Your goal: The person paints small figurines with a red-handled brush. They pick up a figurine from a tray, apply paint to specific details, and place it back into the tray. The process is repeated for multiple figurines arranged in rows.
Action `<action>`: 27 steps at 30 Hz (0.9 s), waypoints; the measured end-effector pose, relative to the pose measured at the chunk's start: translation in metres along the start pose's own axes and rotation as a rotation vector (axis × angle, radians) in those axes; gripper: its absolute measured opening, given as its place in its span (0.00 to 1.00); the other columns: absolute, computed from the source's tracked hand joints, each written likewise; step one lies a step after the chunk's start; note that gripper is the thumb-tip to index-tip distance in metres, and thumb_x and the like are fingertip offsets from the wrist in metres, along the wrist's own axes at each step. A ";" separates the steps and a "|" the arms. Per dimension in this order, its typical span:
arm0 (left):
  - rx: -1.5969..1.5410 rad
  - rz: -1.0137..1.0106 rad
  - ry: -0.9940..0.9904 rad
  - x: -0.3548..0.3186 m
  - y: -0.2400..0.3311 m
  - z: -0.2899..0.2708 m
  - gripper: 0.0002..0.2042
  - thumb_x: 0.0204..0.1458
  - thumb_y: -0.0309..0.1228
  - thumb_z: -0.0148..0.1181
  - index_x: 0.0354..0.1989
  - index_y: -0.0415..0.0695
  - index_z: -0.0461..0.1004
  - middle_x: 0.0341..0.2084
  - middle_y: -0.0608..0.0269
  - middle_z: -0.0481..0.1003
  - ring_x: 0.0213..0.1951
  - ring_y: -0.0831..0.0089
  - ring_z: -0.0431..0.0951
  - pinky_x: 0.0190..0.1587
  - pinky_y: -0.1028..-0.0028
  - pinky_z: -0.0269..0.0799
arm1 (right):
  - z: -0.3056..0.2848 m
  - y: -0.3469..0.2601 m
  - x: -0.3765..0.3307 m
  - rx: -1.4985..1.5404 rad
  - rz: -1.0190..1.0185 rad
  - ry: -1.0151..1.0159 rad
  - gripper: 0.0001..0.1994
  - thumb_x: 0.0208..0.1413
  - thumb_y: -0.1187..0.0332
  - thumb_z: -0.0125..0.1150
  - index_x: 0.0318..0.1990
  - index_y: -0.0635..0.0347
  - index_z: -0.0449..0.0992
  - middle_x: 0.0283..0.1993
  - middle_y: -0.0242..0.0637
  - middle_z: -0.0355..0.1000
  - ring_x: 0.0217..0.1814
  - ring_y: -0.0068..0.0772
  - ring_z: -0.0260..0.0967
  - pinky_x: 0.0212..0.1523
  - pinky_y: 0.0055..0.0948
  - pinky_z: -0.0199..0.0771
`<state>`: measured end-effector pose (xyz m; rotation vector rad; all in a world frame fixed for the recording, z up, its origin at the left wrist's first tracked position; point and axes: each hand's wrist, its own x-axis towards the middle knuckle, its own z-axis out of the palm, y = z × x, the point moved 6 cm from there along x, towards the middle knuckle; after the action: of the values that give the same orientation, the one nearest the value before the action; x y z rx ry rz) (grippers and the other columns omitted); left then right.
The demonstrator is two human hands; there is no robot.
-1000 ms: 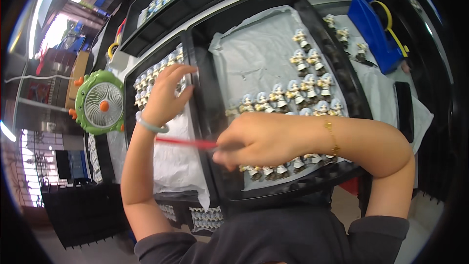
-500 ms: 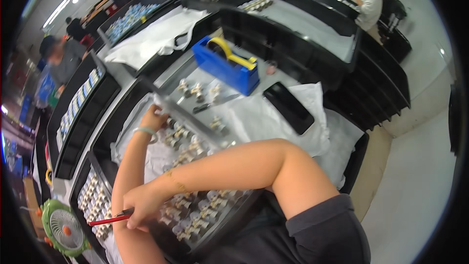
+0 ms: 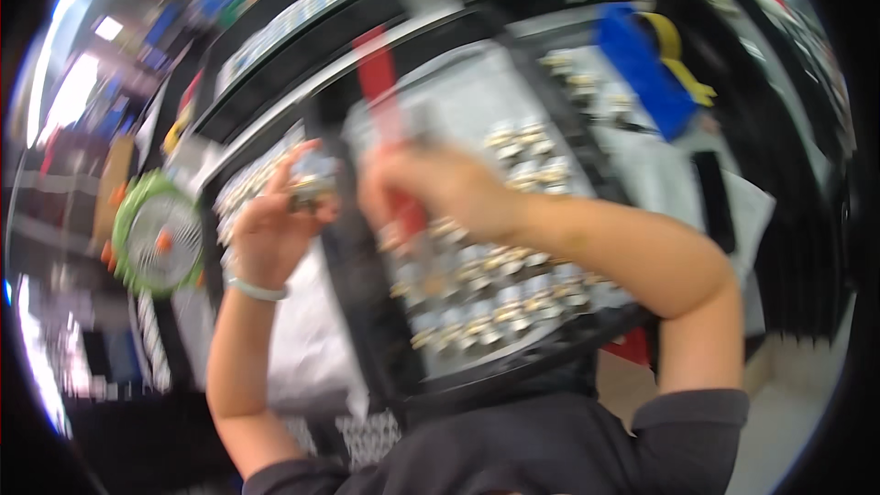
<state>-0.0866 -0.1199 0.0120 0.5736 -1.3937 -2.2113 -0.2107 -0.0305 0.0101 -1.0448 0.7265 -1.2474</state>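
My left hand [image 3: 268,236] is raised over the left black bin, fingers curled round a small metal and pale-blue part [image 3: 313,185]. My right hand [image 3: 449,191], smeared by motion, grips a red pen [image 3: 376,73] above the middle black bin [image 3: 513,368]. The pen shows as a broad red streak running up from the fist. Beneath the right hand, rows of small cream and metal parts [image 3: 513,312] stand on white sheeting. More of these parts [image 3: 247,188] fill the far end of the left bin.
A blue tape dispenser [image 3: 642,73] with yellow tape stands at the right, near a black phone [image 3: 713,202] on white sheeting. A green fan [image 3: 160,234] is at the left. Black bin walls divide the work area, and a bin of pale-blue parts [image 3: 293,18] lies beyond.
The view has swung left. My left hand has left the middle bin for the left one with a part in its fingers. My right hand has come off my left forearm, still gripping the pen.
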 end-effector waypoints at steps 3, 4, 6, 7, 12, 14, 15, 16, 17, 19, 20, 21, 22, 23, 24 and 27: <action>0.114 0.050 -0.067 -0.041 -0.016 -0.005 0.40 0.29 0.22 0.53 0.58 0.43 0.47 0.48 0.52 0.62 0.35 0.69 0.69 0.40 0.75 0.65 | -0.011 -0.002 -0.007 -0.044 -0.096 0.102 0.20 0.59 0.57 0.33 0.21 0.60 0.63 0.18 0.34 0.62 0.19 0.24 0.62 0.24 0.22 0.65; 0.134 0.027 0.006 -0.046 -0.022 -0.005 0.42 0.25 0.20 0.52 0.59 0.40 0.47 0.51 0.48 0.58 0.31 0.69 0.66 0.36 0.76 0.63 | -0.015 -0.002 -0.012 -0.069 -0.109 0.167 0.21 0.59 0.56 0.33 0.21 0.60 0.62 0.17 0.34 0.60 0.18 0.24 0.61 0.22 0.21 0.64; 0.090 -0.003 -0.053 -0.060 -0.025 -0.001 0.45 0.26 0.18 0.59 0.59 0.44 0.44 0.52 0.47 0.56 0.38 0.63 0.70 0.42 0.72 0.68 | -0.013 -0.003 -0.015 -0.089 -0.090 0.197 0.21 0.59 0.56 0.33 0.20 0.61 0.60 0.16 0.34 0.57 0.17 0.24 0.59 0.21 0.20 0.63; 0.069 0.016 -0.051 -0.065 -0.027 0.000 0.45 0.26 0.18 0.61 0.59 0.45 0.44 0.52 0.47 0.56 0.40 0.63 0.70 0.43 0.71 0.68 | -0.013 -0.003 -0.015 -0.081 -0.106 0.194 0.21 0.59 0.55 0.33 0.20 0.61 0.60 0.16 0.33 0.57 0.17 0.24 0.59 0.21 0.20 0.62; 0.100 0.089 -0.171 -0.079 -0.026 0.002 0.45 0.26 0.18 0.64 0.57 0.50 0.47 0.52 0.45 0.55 0.43 0.62 0.70 0.44 0.69 0.68 | -0.014 -0.001 -0.012 -0.142 -0.102 0.163 0.22 0.59 0.56 0.32 0.21 0.62 0.63 0.15 0.30 0.56 0.16 0.19 0.57 0.21 0.17 0.58; 0.171 0.120 -0.202 -0.080 -0.027 0.002 0.44 0.26 0.19 0.65 0.56 0.52 0.48 0.52 0.45 0.55 0.42 0.62 0.70 0.43 0.69 0.67 | -0.016 -0.001 -0.013 -0.159 -0.086 0.184 0.22 0.59 0.56 0.31 0.21 0.62 0.64 0.15 0.30 0.57 0.16 0.19 0.57 0.21 0.17 0.56; 0.253 0.153 -0.248 -0.081 -0.025 0.004 0.44 0.25 0.17 0.65 0.54 0.53 0.48 0.52 0.46 0.55 0.44 0.65 0.68 0.42 0.71 0.66 | -0.015 -0.002 -0.012 -0.165 -0.110 0.196 0.22 0.59 0.56 0.31 0.21 0.62 0.64 0.14 0.30 0.57 0.16 0.19 0.56 0.20 0.16 0.55; 0.246 0.175 -0.234 -0.081 -0.025 0.005 0.44 0.24 0.17 0.65 0.53 0.53 0.48 0.52 0.46 0.56 0.44 0.66 0.67 0.42 0.72 0.66 | -0.016 -0.001 -0.012 -0.178 -0.105 0.208 0.22 0.59 0.56 0.30 0.21 0.62 0.64 0.14 0.30 0.57 0.16 0.18 0.55 0.20 0.16 0.54; 0.239 0.197 -0.219 -0.080 -0.026 0.006 0.43 0.24 0.17 0.65 0.53 0.53 0.48 0.51 0.46 0.56 0.45 0.68 0.66 0.41 0.73 0.66 | -0.017 -0.001 -0.012 -0.191 -0.100 0.219 0.22 0.59 0.56 0.30 0.21 0.62 0.64 0.14 0.30 0.57 0.16 0.18 0.55 0.20 0.16 0.54; 0.238 0.215 -0.215 -0.079 -0.027 0.006 0.43 0.23 0.16 0.65 0.51 0.54 0.48 0.51 0.47 0.57 0.45 0.70 0.65 0.41 0.73 0.65 | -0.019 0.000 -0.013 -0.220 -0.096 0.235 0.23 0.60 0.56 0.30 0.21 0.61 0.64 0.14 0.30 0.58 0.16 0.18 0.55 0.20 0.16 0.53; 0.245 0.213 -0.223 -0.079 -0.028 0.007 0.42 0.23 0.16 0.65 0.50 0.54 0.48 0.50 0.47 0.57 0.46 0.70 0.64 0.42 0.73 0.65 | -0.018 0.000 -0.013 -0.237 -0.097 0.236 0.23 0.60 0.56 0.30 0.21 0.61 0.64 0.15 0.30 0.58 0.16 0.17 0.54 0.20 0.16 0.53; 0.253 0.212 -0.231 -0.079 -0.028 0.007 0.42 0.23 0.16 0.65 0.49 0.54 0.48 0.50 0.47 0.57 0.46 0.71 0.63 0.42 0.73 0.65 | -0.017 0.000 -0.013 -0.255 -0.099 0.238 0.23 0.60 0.56 0.29 0.21 0.61 0.64 0.15 0.30 0.58 0.15 0.17 0.54 0.20 0.16 0.53; 0.245 0.205 -0.224 -0.079 -0.028 0.007 0.42 0.23 0.17 0.65 0.49 0.54 0.48 0.50 0.47 0.57 0.45 0.70 0.64 0.42 0.73 0.65 | -0.017 0.000 -0.014 -0.263 -0.101 0.227 0.23 0.60 0.56 0.31 0.21 0.61 0.65 0.15 0.30 0.59 0.16 0.16 0.54 0.20 0.16 0.54; 0.237 0.198 -0.217 -0.079 -0.029 0.008 0.42 0.23 0.17 0.65 0.50 0.54 0.48 0.50 0.47 0.57 0.45 0.70 0.64 0.42 0.73 0.65 | -0.017 0.000 -0.014 -0.272 -0.102 0.217 0.23 0.60 0.56 0.32 0.22 0.62 0.66 0.16 0.30 0.60 0.16 0.16 0.55 0.20 0.16 0.54; 0.231 0.190 -0.208 -0.080 -0.029 0.008 0.42 0.23 0.17 0.65 0.50 0.54 0.48 0.50 0.46 0.57 0.44 0.69 0.65 0.42 0.73 0.65 | -0.016 -0.001 -0.014 -0.278 -0.105 0.205 0.22 0.59 0.56 0.33 0.22 0.62 0.67 0.16 0.30 0.61 0.17 0.16 0.56 0.20 0.16 0.55; 0.188 0.134 -0.268 -0.080 -0.031 0.014 0.41 0.24 0.18 0.66 0.50 0.53 0.48 0.49 0.46 0.58 0.43 0.67 0.66 0.42 0.72 0.65 | -0.007 -0.007 -0.020 -0.429 -0.136 0.183 0.20 0.57 0.55 0.41 0.25 0.64 0.70 0.20 0.33 0.66 0.19 0.16 0.59 0.21 0.15 0.58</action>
<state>-0.0348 -0.0509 -0.0026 0.2409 -1.7358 -2.1220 -0.2234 -0.0128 0.0118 -1.3563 1.1128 -1.3481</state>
